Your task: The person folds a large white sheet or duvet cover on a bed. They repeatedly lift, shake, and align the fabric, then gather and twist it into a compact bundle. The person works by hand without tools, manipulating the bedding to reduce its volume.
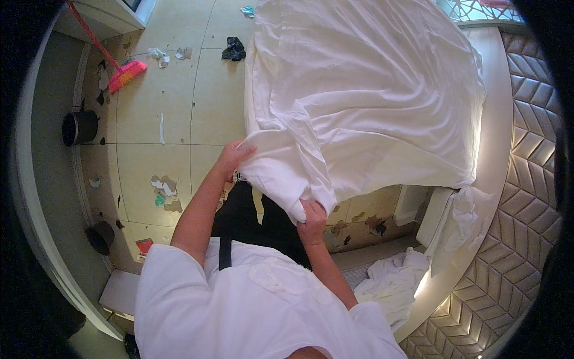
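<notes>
A white bed sheet (372, 80) lies over the bed in front of me, with creases running across it. At the near left corner, my left hand (235, 157) grips the sheet's edge, thumb on top. My right hand (314, 220) is closed around a gathered part of the same sheet, closer to my body. Between the hands the cloth is folded and bunched over the corner. The fingertips of both hands are partly hidden by the fabric.
A pink broom (128, 76) leans at the upper left. Dark bins (80, 128) stand along the left wall. Litter and a black plastic bag (233, 49) lie on the tiled floor. Crumpled white linen (394, 280) is at the right, beside a padded headboard panel (506, 233).
</notes>
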{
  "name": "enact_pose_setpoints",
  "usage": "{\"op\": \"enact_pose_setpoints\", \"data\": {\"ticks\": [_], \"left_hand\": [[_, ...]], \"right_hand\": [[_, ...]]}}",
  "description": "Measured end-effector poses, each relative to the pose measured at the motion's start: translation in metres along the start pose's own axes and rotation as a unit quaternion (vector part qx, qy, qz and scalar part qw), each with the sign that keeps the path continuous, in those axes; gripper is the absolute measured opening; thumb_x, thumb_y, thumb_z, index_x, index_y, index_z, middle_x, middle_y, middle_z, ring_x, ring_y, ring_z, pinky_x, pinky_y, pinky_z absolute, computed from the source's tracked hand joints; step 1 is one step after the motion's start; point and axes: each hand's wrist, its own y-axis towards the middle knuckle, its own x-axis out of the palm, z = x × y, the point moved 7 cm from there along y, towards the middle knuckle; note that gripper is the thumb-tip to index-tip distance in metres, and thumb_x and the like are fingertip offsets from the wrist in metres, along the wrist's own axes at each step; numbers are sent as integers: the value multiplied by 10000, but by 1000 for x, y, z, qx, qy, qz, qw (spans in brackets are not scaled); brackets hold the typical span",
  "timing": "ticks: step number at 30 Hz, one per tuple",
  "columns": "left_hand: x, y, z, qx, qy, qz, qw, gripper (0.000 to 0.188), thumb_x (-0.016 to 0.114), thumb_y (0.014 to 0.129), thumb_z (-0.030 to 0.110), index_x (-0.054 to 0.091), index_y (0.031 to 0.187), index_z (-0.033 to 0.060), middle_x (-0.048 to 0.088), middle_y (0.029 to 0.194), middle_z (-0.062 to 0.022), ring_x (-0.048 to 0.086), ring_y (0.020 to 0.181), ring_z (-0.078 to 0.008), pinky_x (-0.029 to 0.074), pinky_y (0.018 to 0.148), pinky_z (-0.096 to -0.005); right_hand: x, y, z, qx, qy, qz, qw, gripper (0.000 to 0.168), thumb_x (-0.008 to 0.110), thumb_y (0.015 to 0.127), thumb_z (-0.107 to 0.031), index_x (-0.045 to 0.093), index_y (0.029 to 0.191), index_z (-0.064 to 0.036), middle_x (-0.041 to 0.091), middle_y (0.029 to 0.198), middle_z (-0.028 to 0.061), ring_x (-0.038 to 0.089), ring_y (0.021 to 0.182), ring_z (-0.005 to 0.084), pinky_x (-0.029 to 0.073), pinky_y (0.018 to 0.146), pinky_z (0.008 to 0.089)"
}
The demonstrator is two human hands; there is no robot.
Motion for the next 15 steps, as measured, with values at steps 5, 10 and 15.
{"op": "enact_pose_setpoints", "data": {"ticks": [5, 10, 15], "left_hand": [[4, 14, 3, -23, -270, -151, 951, 414, 489, 764, 235, 415, 1092, -6, 508, 1035, -111, 512, 915, -194, 410, 798, -308], [14, 21, 11, -33, -335, -223, 915, 414, 474, 765, 229, 405, 1110, 10, 498, 1058, -102, 474, 978, -205, 363, 857, -336], [-16, 34, 19, 100, -307, -37, 946, 270, 525, 722, 152, 457, 955, 33, 524, 899, -87, 503, 848, -232, 401, 767, -357]], "right_hand": [[3, -3, 7, 4, -3, -1, 1000, 198, 508, 597, -12, 574, 783, -22, 553, 716, 121, 525, 692, 295, 401, 672, 373], [8, -6, 12, 3, 12, -22, 1000, 209, 507, 590, -1, 571, 788, -16, 550, 715, 133, 524, 695, 303, 407, 651, 370], [5, -4, 11, 1, 24, -31, 999, 236, 505, 573, 18, 567, 799, -14, 546, 741, 146, 520, 704, 315, 415, 634, 360]]}}
